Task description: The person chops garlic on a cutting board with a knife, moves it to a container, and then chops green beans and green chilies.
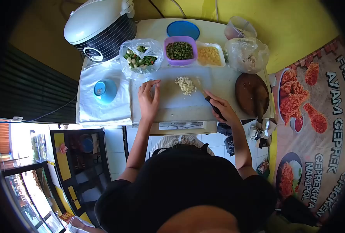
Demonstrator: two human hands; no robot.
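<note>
On the pale cutting board point(171, 101) lies a small heap of chopped whitish pieces point(185, 85). My right hand point(223, 108) is closed round the black handle of a knife point(214, 107), whose blade reaches to the right side of the heap. My left hand point(149, 97) rests at the board's left edge, fingers apart and bent, holding nothing. Behind the board stand a clear bag of green and white vegetables point(140, 60), a purple container of chopped green pieces point(179, 51) and a white tray of yellow cubes point(210, 55).
A rice cooker point(98, 29) stands at the back left, above an upturned blue bowl point(105, 91) on white plastic sheets point(120, 106). A blue lid point(183, 29) lies at the back. To the right are a plastic bag point(247, 56) and a brown stone mortar point(247, 93) with a pestle.
</note>
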